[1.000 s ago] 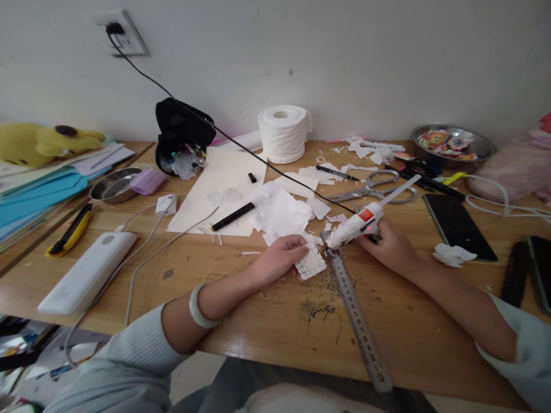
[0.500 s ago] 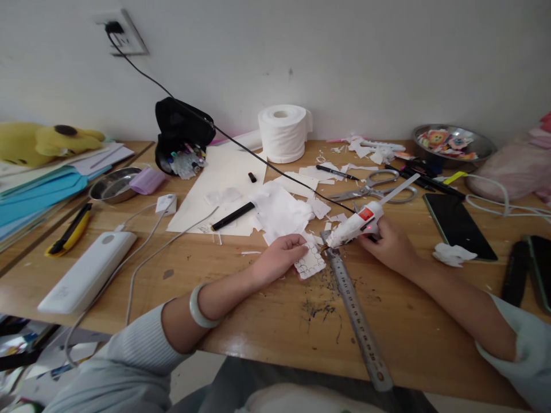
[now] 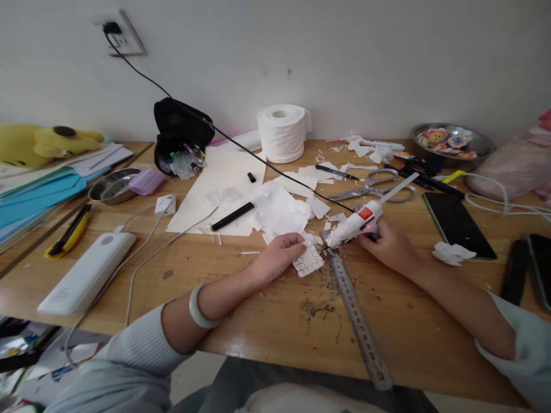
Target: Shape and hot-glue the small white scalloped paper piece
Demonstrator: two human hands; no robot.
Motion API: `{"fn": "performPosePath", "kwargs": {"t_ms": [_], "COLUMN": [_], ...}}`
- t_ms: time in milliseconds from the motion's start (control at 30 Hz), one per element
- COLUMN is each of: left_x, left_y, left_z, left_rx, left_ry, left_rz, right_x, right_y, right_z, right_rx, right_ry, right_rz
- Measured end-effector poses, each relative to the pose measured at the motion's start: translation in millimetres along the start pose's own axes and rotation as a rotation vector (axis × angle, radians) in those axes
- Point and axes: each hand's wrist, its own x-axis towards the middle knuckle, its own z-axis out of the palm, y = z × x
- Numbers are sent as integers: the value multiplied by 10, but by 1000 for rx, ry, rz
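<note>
The left hand [image 3: 282, 255] pinches the card [image 3: 310, 261] while the right hand [image 3: 390, 244] grips the glue gun [image 3: 355, 225], its long axis slanting down-left, nozzle [image 3: 323, 248] just beside the card's right edge.

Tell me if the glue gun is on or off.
On, it appears: a small red light glows on the glue gun in the right hand, and its black cord reaches the wall socket.

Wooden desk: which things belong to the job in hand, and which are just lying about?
Job in hand:
small white black-patterned card
white red-labelled glue gun

Apparently lying about:
white paper roll
yellow-and-black cutter
white rectangular power bank
</note>
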Motion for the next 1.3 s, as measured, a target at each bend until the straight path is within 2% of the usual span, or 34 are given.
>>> {"fn": "performPosePath", "kwargs": {"t_ms": [533,867,1300], "left_x": [-1,25,4], "left_y": [17,-30,0], "left_z": [-1,-19,-7], "left_rx": [18,-9,-29], "left_ry": [23,-5,10], "left_rz": [3,21,17], "right_x": [10,11,7], "right_y": [-29,-28,-17], "right_z": [-7,-17,-7], "right_rx": [1,0,-5], "right_ry": [-10,-30,-9], "right_rz": [25,43,14]}}
